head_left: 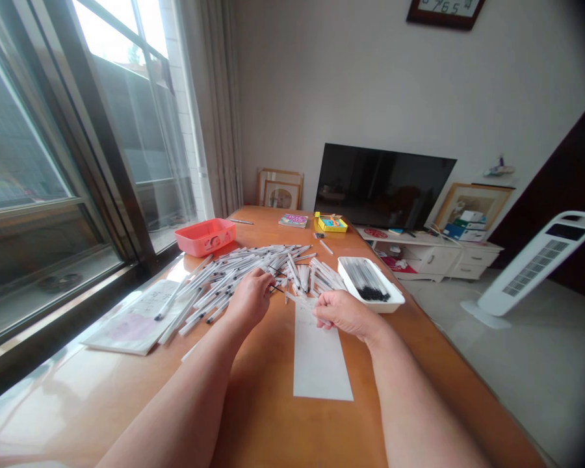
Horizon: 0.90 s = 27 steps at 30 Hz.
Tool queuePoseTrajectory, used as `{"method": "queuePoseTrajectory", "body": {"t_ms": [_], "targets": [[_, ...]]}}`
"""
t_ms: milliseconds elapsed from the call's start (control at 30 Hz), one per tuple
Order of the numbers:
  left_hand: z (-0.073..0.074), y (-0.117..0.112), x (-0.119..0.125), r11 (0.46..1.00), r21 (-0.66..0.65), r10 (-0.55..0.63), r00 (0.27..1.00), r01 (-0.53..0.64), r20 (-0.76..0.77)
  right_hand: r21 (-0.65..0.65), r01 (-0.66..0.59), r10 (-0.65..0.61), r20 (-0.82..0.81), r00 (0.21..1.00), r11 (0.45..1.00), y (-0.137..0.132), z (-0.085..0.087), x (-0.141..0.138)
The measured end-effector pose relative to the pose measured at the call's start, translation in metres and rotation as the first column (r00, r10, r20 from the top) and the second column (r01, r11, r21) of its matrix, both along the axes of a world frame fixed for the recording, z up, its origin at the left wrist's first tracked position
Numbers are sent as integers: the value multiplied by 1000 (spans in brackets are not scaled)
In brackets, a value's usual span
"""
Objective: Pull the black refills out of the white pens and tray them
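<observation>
My left hand [253, 292] is closed in a pinch at the near edge of a loose pile of pens [229, 276]; thin dark pen parts poke out by its fingertips. Closed as well, my right hand [338, 311] grips a pale, translucent pen barrel that points toward the left hand. Beneath the right hand lies a long white sheet of paper [319, 364]. A white box [396, 299] just beyond that hand holds many clear pens with black ends, lying side by side.
Left of the pile stands a red plastic box [205, 238]; a booklet [121, 325] lies nearer, partly under pens. Toward the far end are a colourful book [293, 221] and a yellow box [332, 224]. The table's right edge [448, 348] runs past my right forearm.
</observation>
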State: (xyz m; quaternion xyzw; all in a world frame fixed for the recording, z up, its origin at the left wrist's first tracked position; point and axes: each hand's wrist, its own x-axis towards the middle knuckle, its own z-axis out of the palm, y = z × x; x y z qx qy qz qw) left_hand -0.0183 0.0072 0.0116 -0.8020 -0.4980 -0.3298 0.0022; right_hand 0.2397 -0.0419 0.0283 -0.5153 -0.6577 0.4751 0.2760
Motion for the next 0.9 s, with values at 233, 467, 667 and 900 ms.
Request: {"method": "queuePoseTrajectory", "body": {"t_ms": [233, 467, 667, 900], "targets": [[6, -4, 3, 996, 23, -85, 996, 85, 19, -64, -64, 57, -95, 994, 996, -3, 0, -9], [18, -19, 17, 988, -31, -149, 989, 149, 26, 53, -28, 29, -25, 999, 998, 0, -11, -18], [21, -27, 21, 980, 59, -196, 967, 189, 162, 115, -1, 16, -124, 992, 993, 3, -12, -19], [8, -22, 24, 993, 81, -116, 881, 88, 458, 112, 16, 4, -180, 984, 994, 1, -7, -21]]}}
